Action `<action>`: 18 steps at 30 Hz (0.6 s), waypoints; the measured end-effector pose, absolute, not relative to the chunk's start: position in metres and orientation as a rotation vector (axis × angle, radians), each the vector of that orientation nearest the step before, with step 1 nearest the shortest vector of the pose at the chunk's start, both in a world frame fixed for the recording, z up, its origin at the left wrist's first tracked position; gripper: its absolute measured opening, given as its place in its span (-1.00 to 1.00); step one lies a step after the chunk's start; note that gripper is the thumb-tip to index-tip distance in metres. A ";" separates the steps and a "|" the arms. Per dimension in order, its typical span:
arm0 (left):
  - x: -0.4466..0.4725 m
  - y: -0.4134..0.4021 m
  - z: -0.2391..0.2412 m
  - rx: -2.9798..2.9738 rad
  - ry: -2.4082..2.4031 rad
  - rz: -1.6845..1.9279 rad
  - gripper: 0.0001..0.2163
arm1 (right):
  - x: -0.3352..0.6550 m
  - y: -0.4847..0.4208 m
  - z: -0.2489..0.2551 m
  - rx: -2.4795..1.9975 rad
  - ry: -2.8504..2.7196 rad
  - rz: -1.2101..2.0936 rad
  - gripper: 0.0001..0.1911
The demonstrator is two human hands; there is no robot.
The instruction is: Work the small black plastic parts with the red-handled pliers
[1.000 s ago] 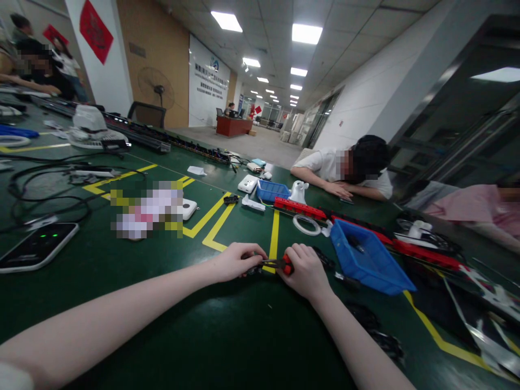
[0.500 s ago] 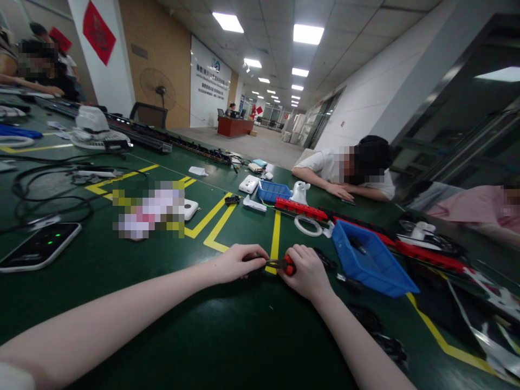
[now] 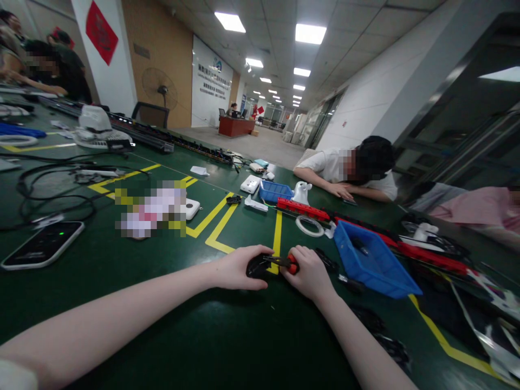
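Observation:
On the green table, my left hand (image 3: pixel 238 265) is closed around a small black rounded part (image 3: pixel 255 267). My right hand (image 3: pixel 309 271) grips a red-handled tool (image 3: pixel 289 262), likely pliers, whose dark tip reaches left onto the black part. Both hands meet over a yellow floor-tape line (image 3: pixel 277 238) near the table's middle. A blue plastic bin (image 3: pixel 371 262) sits just right of my right hand.
A white tape ring (image 3: pixel 307 225), a smaller blue tray (image 3: pixel 275 191) and a long red-and-black strip (image 3: pixel 303 208) lie beyond. A dark device with a green light (image 3: pixel 43 244) and black cables (image 3: pixel 49 189) sit left. A person rests on the table's far right edge (image 3: pixel 349 170); others stand far left.
My left hand has turned so the black part now shows in front of its fingers. The tool stays on it. The view shifted slightly.

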State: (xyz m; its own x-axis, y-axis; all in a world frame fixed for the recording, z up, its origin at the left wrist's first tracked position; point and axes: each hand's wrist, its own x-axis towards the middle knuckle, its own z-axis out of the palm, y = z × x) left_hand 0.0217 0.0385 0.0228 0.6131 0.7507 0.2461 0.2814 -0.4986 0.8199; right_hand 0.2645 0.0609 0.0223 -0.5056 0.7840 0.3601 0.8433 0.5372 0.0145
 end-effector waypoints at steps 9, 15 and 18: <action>0.021 0.035 0.028 2.126 0.816 0.774 -0.52 | 0.265 0.061 0.022 -1.349 -2.450 -0.248 -0.84; 0.021 0.033 0.033 2.093 0.850 0.745 -0.61 | 0.265 0.061 0.023 -1.333 -2.449 -0.238 -0.85; 0.020 0.033 0.033 2.087 0.852 0.734 -0.61 | 0.264 0.060 0.024 -1.328 -2.453 -0.237 -0.85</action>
State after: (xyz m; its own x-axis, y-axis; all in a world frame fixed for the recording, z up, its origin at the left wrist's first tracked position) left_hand 0.0199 0.0328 0.0334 0.6134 0.7592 0.2174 0.3276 -0.4951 0.8047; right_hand 0.2642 0.0602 0.0237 -0.5049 0.7790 0.3718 0.8358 0.5489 -0.0151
